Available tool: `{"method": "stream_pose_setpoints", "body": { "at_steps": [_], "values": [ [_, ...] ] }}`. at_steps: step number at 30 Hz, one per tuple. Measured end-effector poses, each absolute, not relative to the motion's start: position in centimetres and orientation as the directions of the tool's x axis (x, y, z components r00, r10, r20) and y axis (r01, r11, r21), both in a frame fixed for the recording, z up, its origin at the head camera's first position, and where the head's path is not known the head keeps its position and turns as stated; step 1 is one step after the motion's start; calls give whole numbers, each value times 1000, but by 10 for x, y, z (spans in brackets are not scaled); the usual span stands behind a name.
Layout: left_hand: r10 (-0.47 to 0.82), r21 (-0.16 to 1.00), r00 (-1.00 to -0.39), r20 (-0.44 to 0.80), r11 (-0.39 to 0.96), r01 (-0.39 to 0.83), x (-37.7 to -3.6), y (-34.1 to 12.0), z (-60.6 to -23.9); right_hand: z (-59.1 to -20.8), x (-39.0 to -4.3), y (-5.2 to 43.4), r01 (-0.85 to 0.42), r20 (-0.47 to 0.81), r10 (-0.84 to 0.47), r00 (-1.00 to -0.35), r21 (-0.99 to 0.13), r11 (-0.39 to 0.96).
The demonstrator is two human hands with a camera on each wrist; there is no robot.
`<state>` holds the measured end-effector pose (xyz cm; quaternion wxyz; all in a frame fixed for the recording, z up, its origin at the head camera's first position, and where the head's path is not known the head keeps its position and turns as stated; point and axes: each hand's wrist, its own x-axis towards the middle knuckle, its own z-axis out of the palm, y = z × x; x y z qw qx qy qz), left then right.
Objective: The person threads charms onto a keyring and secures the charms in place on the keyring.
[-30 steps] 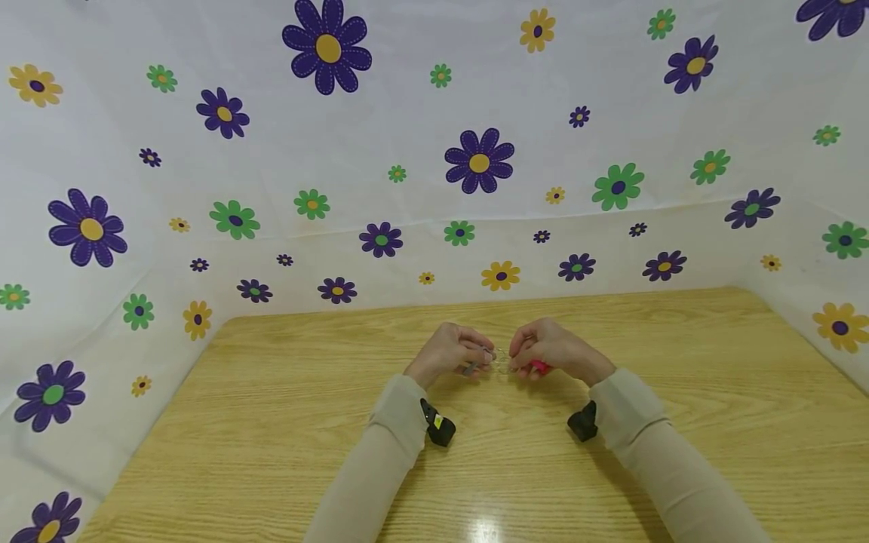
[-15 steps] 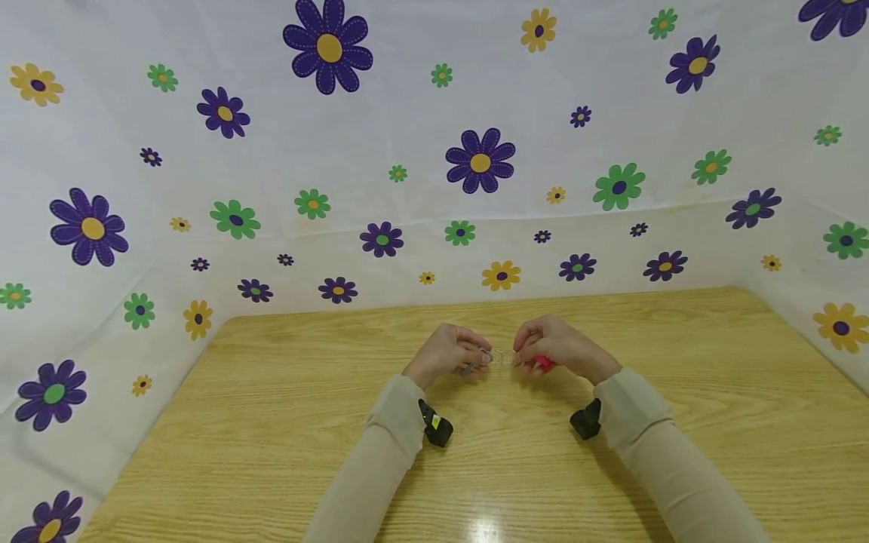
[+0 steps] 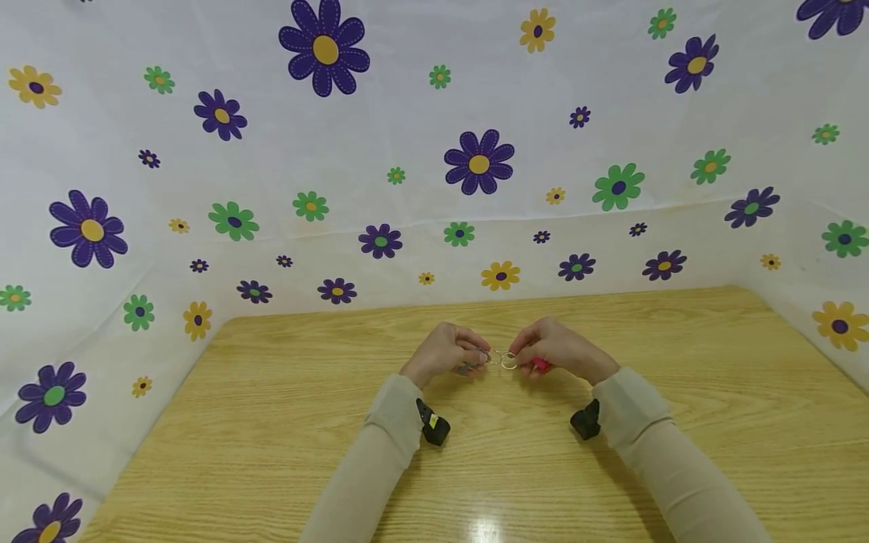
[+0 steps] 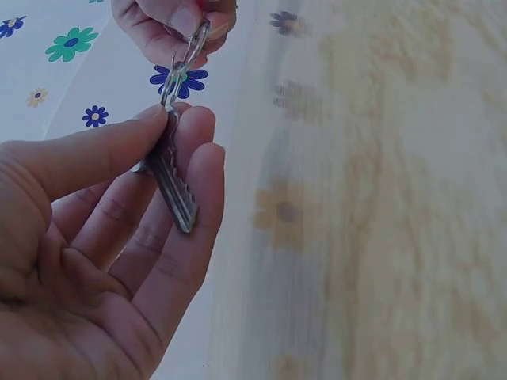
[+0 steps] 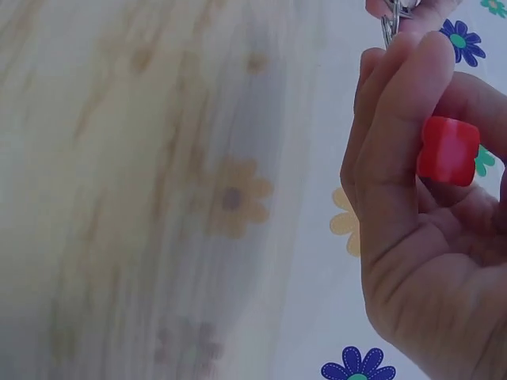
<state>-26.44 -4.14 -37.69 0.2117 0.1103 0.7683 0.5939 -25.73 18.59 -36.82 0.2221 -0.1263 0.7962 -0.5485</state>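
The key (image 4: 178, 190) is off the counter (image 3: 305, 437) or close above it, at 12 o'clock from the person, in the left hand (image 3: 446, 353); whether the knuckles touch the wood cannot be told. Both hands are gripping: the left pinches the key by its head between thumb and fingertips, its blade pointing to 5 o'clock in the left wrist view, while the right hand (image 3: 557, 349) pinches the right ring (image 3: 508, 369), with a red fob (image 5: 448, 150) lying inside its curled fingers. The left ring (image 3: 495, 364) stands at 3 o'clock from the left hand and meets the right ring; linked or only touching, I can't tell. The key should be light, rigid and hard to damage, though smooth metal could slip, so its flat head is the best hold. The rings are thin and probably springy, stiff to spread, and want a firm fingertip pinch on the rim. The fob looks chunky and smooth, an easy thing to steady in the palm.
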Motion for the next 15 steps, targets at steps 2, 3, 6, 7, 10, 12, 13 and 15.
{"method": "stream_pose_setpoints", "body": {
  "at_steps": [2,3,6,7,10,12,13,15],
  "values": [
    [416,957,-889,-190,280,-74,-264,-41,-377,-368,-257,184,58,-223,-432,-874,-930,363],
    [415,956,-891,-185,285,-65,-264,-41,-378,-369,-257,183,63,-224,-422,-878,-930,361],
    [410,952,-896,-172,303,-45,-264,-40,-380,-369,-257,180,74,-221,-398,-890,-932,354],
    [410,951,-897,-167,307,-36,-264,-40,-381,-369,-257,179,74,-218,-388,-895,-933,353],
    [409,950,-898,-161,310,-28,-263,-39,-381,-369,-257,176,77,-211,-354,-911,-931,356],
    [412,950,-898,-154,311,-20,-263,-39,-381,-369,-257,175,81,-206,-317,-926,-927,366],
    [413,950,-898,-151,311,-17,-263,-39,-381,-369,-257,175,84,-204,-298,-933,-925,371],
    [414,951,-899,-144,310,-10,-263,-38,-381,-369,-258,173,97,-201,-256,-946,-925,368]
  ]
}}
